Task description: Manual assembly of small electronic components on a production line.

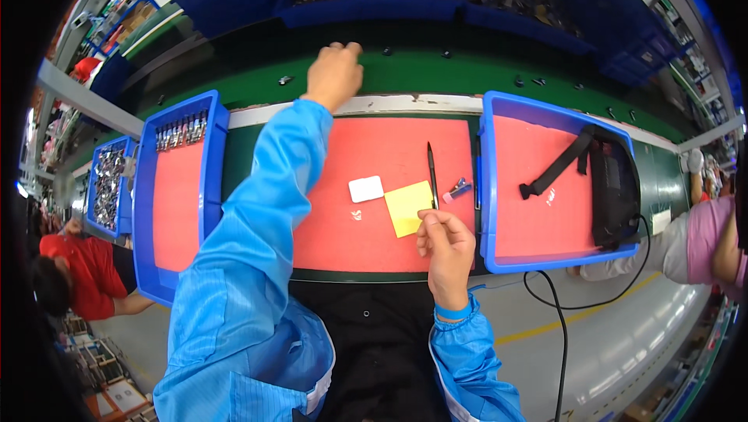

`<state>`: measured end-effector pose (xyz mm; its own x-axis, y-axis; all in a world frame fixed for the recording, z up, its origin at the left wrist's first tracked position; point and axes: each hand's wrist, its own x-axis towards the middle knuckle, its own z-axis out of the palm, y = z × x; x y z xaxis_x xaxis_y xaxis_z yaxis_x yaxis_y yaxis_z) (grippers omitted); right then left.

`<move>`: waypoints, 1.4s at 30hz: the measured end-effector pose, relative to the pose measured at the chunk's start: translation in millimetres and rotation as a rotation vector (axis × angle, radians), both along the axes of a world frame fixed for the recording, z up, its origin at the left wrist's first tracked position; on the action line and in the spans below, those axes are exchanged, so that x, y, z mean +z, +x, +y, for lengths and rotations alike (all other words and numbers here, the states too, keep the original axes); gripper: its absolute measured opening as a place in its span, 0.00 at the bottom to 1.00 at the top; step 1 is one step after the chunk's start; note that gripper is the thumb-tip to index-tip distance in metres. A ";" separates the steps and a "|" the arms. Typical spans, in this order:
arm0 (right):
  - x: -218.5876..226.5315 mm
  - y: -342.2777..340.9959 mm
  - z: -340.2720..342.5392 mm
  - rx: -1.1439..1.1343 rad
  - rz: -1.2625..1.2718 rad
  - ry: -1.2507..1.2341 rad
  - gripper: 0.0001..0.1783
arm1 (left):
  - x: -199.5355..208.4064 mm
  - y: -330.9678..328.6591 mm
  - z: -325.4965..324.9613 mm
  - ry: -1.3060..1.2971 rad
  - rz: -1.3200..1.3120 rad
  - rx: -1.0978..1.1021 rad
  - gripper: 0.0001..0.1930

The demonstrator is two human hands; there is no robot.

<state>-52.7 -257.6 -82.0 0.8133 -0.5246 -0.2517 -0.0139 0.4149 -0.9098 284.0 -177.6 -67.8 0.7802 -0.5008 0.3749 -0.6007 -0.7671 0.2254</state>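
Note:
My left hand (335, 77) is stretched far forward over the green belt (249, 96). Its fingers curl downward, and their tips are hidden, as is anything beneath them. Just left of it lies a small metal-and-dark part (285, 80). My right hand (449, 257) is raised at the near side of the red mat (343, 247), thumb and forefinger pinched together; whatever lies between them is too small to name. Right behind those fingers is a yellow sticky-note pad (408, 205). Around it are a white rounded square (365, 189), a black pen (430, 158) and a small blue-and-pink part (458, 189).
A blue tray (214, 188) at left has a row of metal parts (181, 132). The right blue tray (488, 188) carries a black strapped pouch (609, 188); a black cable (562, 328) hangs nearby. Blue bins (366, 10) full of parts stand beyond the belt. Other people sit on both sides.

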 end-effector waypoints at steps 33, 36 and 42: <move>-20.1 14.5 -12.4 -0.292 0.535 -1.244 0.11 | 109.8 -165.5 76.8 -1.552 0.964 -0.553 0.12; -16.2 5.6 -4.9 -0.335 0.500 -1.234 0.10 | 101.2 -171.8 82.1 -1.608 1.025 -0.495 0.10; 6.0 -22.7 15.1 -0.367 0.357 -1.241 0.08 | 95.8 -180.4 95.0 -1.536 1.110 -0.491 0.06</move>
